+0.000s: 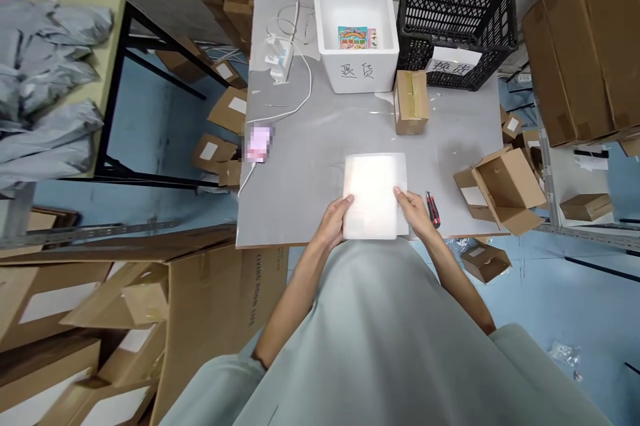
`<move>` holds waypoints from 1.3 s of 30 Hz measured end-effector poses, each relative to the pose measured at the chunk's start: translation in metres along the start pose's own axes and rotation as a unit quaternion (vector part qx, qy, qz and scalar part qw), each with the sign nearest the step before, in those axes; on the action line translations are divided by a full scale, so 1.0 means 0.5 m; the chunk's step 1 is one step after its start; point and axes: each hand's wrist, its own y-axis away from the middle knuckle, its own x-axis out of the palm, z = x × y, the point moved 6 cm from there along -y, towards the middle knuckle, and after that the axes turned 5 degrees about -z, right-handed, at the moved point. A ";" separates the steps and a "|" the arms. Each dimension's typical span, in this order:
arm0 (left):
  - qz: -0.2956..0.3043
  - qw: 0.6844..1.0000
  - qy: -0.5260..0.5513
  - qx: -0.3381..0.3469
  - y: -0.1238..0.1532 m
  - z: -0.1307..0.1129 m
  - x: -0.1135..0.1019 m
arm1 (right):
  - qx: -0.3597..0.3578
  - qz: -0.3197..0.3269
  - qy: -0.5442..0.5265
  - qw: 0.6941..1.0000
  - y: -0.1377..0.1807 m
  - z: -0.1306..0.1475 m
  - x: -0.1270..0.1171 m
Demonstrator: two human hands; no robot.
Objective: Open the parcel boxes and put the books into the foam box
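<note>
White packet held face up at the near edge of a grey worktable, directly before the person. Its long axis appears to run front to back, one short end toward the person's clothing, the other pointing across the tabletop toward the white bin. The outline is nearly rectangular (the face is so washed out by light that, from where I stand, no markings can be read). Left hand: grasping the left edge, thumb on top. Right hand: grasping the opposite edge, thumb likewise on top, where a greyer margin shows. Whether the packet touches the tabletop or is lifted just above it, I cannot tell. Surroundings: a red and black box cutter lies just beside the right hand; a small taped carton sits farther back, near the bin, inside which lie colourful printed pieces; a black crate stands to the bin's right.
</note>
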 end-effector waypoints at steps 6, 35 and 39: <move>-0.003 1.000 -0.018 0.012 0.007 0.005 0.006 | -0.013 -0.022 -0.025 0.999 -0.002 -0.026 -0.012; 0.020 1.000 0.017 0.013 -0.041 0.001 -0.081 | 0.063 0.028 -0.074 0.995 0.015 -0.066 0.054; 0.042 0.999 0.023 -0.005 -0.063 0.039 -0.073 | 0.048 0.002 -0.031 0.998 -0.027 -0.115 0.047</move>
